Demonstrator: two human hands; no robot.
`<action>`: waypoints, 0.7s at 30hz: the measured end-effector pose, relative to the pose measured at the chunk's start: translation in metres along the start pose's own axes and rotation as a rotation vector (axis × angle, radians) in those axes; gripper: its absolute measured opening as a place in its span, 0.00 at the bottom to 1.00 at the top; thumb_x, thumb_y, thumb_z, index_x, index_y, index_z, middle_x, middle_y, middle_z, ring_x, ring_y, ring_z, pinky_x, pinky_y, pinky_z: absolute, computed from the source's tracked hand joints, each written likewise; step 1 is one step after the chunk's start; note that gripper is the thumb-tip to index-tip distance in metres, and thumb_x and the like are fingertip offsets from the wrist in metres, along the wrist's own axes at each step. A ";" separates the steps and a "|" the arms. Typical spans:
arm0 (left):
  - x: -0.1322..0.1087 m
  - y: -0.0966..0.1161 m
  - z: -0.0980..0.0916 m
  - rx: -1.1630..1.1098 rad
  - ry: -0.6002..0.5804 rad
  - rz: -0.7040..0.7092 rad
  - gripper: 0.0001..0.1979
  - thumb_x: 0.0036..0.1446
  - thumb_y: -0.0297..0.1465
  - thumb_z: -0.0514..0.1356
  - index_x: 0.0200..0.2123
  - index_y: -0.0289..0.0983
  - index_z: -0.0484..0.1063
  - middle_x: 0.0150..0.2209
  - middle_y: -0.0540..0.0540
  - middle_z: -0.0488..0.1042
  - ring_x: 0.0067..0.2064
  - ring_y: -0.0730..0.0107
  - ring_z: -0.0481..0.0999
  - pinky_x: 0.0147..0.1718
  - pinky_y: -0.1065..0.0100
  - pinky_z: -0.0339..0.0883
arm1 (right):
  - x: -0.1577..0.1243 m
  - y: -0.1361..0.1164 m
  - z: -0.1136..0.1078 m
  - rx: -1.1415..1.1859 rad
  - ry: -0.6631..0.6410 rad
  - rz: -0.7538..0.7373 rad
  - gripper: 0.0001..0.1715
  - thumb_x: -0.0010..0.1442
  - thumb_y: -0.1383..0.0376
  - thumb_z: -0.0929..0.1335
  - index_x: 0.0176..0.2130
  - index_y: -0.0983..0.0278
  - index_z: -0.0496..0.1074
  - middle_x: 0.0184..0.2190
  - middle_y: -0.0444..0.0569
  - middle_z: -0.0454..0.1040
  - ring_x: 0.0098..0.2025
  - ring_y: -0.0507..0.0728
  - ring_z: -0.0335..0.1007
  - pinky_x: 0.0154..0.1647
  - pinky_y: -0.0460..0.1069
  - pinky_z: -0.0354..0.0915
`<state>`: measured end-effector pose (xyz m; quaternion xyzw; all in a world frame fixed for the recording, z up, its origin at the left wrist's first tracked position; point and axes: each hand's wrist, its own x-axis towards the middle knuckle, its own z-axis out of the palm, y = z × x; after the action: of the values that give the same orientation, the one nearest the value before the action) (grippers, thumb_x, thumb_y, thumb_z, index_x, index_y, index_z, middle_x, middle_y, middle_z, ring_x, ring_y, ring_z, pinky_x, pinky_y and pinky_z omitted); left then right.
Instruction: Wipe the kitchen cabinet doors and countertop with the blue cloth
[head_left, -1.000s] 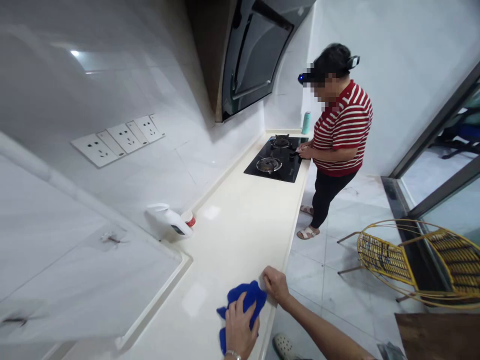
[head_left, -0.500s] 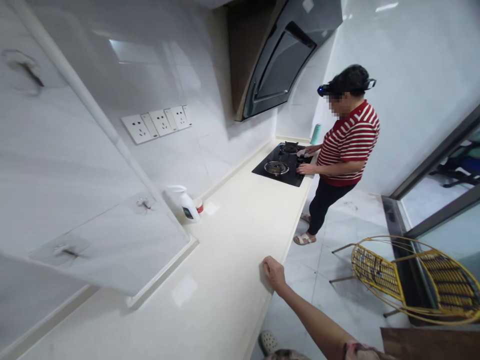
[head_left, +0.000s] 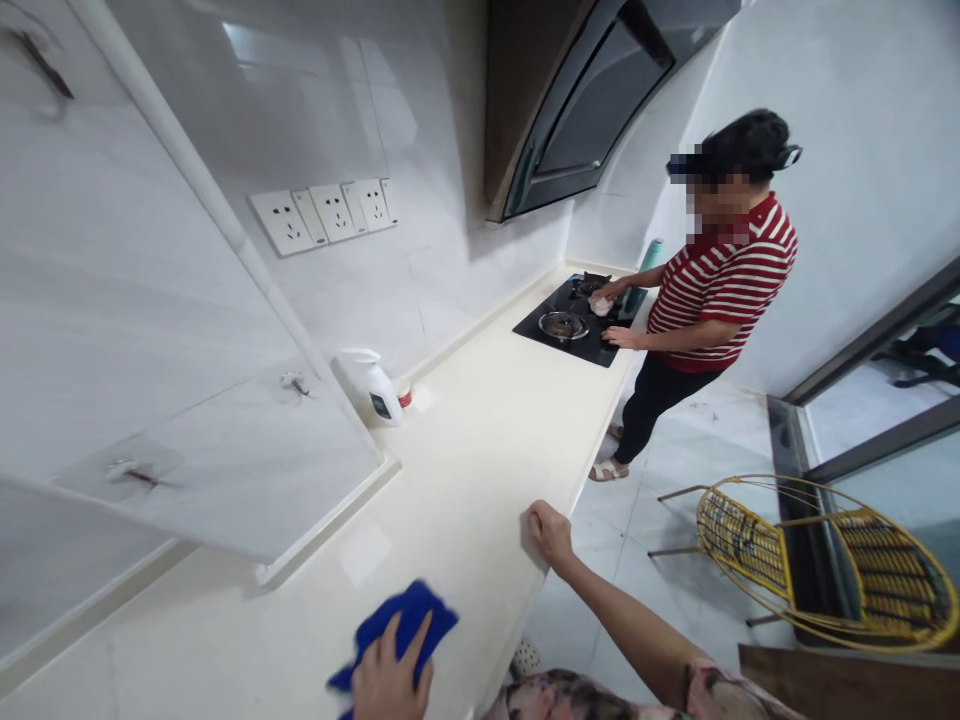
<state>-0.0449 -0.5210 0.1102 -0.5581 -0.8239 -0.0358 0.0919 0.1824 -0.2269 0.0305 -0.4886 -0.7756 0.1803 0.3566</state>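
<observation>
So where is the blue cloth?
In the head view, the blue cloth lies bottom centre on the cream countertop, under the left hand, left of the right hand at the counter's edge.

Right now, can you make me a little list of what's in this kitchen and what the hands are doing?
Left hand: flat on the blue cloth, on the counter
Right hand: curled on the counter's front edge
By the wall: white spray bottle
Another person: standing at the black stove, hands on it
On the floor: yellow wire chair
</observation>
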 end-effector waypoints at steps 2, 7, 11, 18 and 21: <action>0.044 0.034 0.002 -0.029 -0.013 0.040 0.27 0.65 0.30 0.62 0.63 0.61 0.72 0.62 0.44 0.73 0.55 0.52 0.72 0.52 0.53 0.70 | 0.001 0.001 -0.001 -0.010 -0.017 0.018 0.15 0.64 0.66 0.59 0.33 0.61 0.73 0.28 0.46 0.75 0.30 0.54 0.70 0.35 0.46 0.56; 0.120 0.105 0.004 -0.184 -0.112 0.035 0.27 0.63 0.33 0.63 0.65 0.58 0.72 0.67 0.42 0.67 0.58 0.47 0.68 0.55 0.48 0.66 | 0.003 0.000 -0.005 -0.041 -0.036 0.049 0.16 0.65 0.66 0.59 0.33 0.61 0.73 0.29 0.46 0.76 0.32 0.54 0.70 0.35 0.46 0.56; 0.094 0.112 0.010 -0.275 -0.158 0.112 0.28 0.64 0.35 0.63 0.66 0.59 0.69 0.69 0.43 0.65 0.59 0.46 0.66 0.58 0.46 0.64 | 0.004 -0.004 -0.010 -0.067 -0.054 0.069 0.16 0.65 0.65 0.59 0.32 0.61 0.73 0.29 0.47 0.76 0.32 0.54 0.69 0.36 0.47 0.55; -0.044 0.025 0.025 -0.305 -0.160 0.144 0.32 0.60 0.36 0.67 0.65 0.65 0.68 0.69 0.47 0.66 0.60 0.46 0.67 0.59 0.46 0.65 | 0.008 -0.012 -0.019 -0.114 -0.084 0.159 0.15 0.64 0.64 0.60 0.33 0.62 0.75 0.31 0.47 0.76 0.34 0.54 0.66 0.38 0.47 0.54; -0.097 -0.026 0.014 -0.224 -0.081 -0.063 0.31 0.60 0.32 0.66 0.64 0.63 0.71 0.67 0.46 0.68 0.59 0.47 0.68 0.57 0.48 0.66 | 0.004 -0.020 -0.029 -0.165 -0.118 0.212 0.16 0.65 0.64 0.60 0.36 0.63 0.76 0.32 0.49 0.75 0.34 0.55 0.65 0.38 0.48 0.55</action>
<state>-0.0354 -0.6172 0.0792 -0.5398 -0.8348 -0.1079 -0.0055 0.1896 -0.2345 0.0639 -0.5839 -0.7515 0.1810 0.2480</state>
